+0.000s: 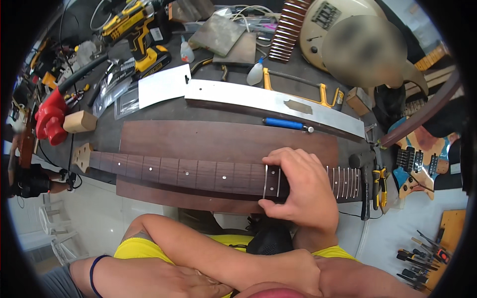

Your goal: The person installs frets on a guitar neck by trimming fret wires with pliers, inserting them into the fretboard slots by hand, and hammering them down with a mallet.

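The guitar neck (208, 175) lies crosswise before you, its long axis left to right; your right hand (304, 186), the nearer, straddles the neck's right half, thumb and fingertip closed about the ends of a crosswise fret wire (265, 182). Your left hand's state cannot be told.

This is a guitar workshop. The dark counter (166, 114) carries a partly fretted guitar neck (198, 175), a yellow-and-black cordless drill (144, 59), a yellow-framed saw (323, 93) and pliers (379, 186). A blue-and-tan guitar body (422, 166) stands at the right, near a wooden panel (453, 223) lined with hand tools.
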Motion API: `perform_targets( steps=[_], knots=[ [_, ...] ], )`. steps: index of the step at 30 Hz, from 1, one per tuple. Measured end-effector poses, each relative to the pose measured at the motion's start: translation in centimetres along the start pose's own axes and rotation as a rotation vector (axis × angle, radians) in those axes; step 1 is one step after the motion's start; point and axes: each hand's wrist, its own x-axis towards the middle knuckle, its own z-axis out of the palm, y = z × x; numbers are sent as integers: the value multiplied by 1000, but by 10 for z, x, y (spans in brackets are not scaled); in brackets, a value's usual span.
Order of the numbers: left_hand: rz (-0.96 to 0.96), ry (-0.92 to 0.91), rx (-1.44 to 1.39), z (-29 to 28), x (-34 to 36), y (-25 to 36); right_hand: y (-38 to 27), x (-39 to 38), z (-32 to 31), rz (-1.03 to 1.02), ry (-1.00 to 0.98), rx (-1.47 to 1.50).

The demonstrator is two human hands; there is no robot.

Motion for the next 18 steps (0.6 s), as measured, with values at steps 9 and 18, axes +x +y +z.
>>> perform_targets(
  steps=[9,18],
  knots=[
    [-286,-355,202,38,69,78,5,-10,9,-116,81,82],
    [-407,-284,316,73,109,116,17,-14,10,-56,83,76]
  ],
)
